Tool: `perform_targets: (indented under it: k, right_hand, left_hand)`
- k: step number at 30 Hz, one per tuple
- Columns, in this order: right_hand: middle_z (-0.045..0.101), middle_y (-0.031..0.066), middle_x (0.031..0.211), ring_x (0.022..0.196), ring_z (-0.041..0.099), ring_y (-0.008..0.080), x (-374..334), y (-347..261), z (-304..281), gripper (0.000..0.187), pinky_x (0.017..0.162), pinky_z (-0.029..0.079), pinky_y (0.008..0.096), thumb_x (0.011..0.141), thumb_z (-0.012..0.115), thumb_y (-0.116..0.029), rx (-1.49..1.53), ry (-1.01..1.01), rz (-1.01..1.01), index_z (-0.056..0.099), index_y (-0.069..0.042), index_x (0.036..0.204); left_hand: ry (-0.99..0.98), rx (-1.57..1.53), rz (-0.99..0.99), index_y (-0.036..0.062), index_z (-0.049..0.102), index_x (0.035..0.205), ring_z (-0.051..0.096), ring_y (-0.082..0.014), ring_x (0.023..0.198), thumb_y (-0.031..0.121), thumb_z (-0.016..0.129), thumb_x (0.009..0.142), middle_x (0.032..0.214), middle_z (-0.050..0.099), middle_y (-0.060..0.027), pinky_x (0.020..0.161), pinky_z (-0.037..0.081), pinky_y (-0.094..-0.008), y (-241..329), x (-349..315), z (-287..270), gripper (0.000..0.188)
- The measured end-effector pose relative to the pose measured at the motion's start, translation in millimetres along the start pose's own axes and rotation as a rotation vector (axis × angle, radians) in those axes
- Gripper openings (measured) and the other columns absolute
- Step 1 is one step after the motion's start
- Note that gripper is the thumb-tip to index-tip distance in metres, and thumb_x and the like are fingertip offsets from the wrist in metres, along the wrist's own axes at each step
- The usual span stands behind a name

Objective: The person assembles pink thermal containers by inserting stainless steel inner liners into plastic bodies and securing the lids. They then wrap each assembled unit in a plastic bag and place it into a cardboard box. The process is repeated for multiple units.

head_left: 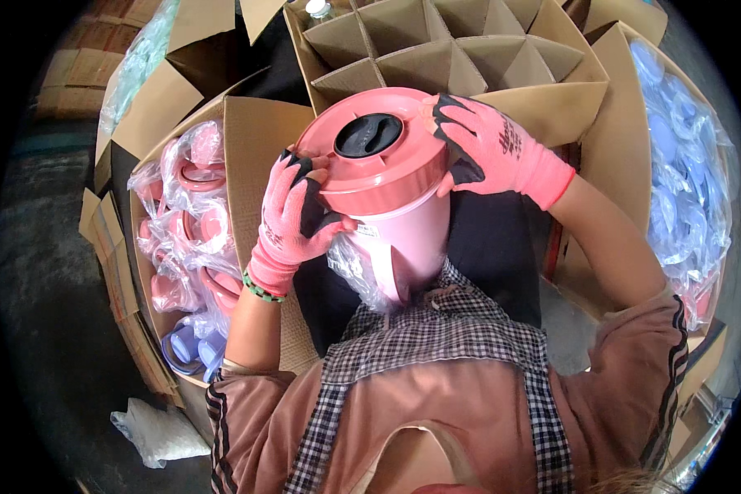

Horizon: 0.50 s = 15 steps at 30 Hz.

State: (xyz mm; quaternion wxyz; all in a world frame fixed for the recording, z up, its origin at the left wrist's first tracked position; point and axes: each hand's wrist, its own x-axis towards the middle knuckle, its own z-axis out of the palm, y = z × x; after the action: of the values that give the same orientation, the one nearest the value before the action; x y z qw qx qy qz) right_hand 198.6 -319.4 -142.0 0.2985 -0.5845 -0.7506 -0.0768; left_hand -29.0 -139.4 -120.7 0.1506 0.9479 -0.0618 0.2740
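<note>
A pale pink plastic jug stands upright in my lap. On its top sits a wide darker pink lid with a black round knob in the middle. My left hand, in a pink glove with dark patches at the fingers, grips the lid's left rim, thumb below it. From the right, my right hand, gloved alike, closes on the opposite rim with its fingers on top and thumb on the side. Crumpled clear plastic hangs by the jug's side. The jug's far side is hidden.
Ahead stands an open carton with cardboard dividers, a clear bottle in its far left corner. An open box of bagged pink parts stands left; one of bagged blue parts stands right. A white plastic bag lies on the floor.
</note>
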Motion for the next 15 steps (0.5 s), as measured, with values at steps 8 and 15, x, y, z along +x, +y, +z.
perform_targets:
  k: [8, 15]
  right_hand:
    - [0.047, 0.0158, 0.102, 0.1, 0.045, 0.0339, 8.0, -19.9, -2.4, 0.058, 0.09, 0.036, 0.0447, 0.059, 0.069, -0.033, 0.04, -0.008, -0.047, 0.048, 0.0, 0.103]
    - [0.049, 0.0144, 0.098, 0.098, 0.047, 0.0326, 8.2, -30.2, -1.5, 0.048, 0.09, 0.037, 0.0408, 0.061, 0.067, -0.025, -0.039, -0.026, 0.006, 0.05, -0.001, 0.099]
  left_hand:
    - [-0.056, 0.07, 0.055, -0.0041, 0.042, 0.107, 0.045, -0.0392, 0.101, 0.034, 0.068, 0.065, 0.106, 0.049, -0.0206, 0.088, 0.035, -0.051, 15.6, 11.5, 1.0, 0.062]
    - [-0.036, 0.062, 0.068, -0.0034, 0.047, 0.1, 0.046, -0.0395, 0.095, 0.025, 0.07, 0.06, 0.102, 0.048, -0.0212, 0.088, 0.035, -0.0513, 16.8, 5.9, 2.7, 0.054]
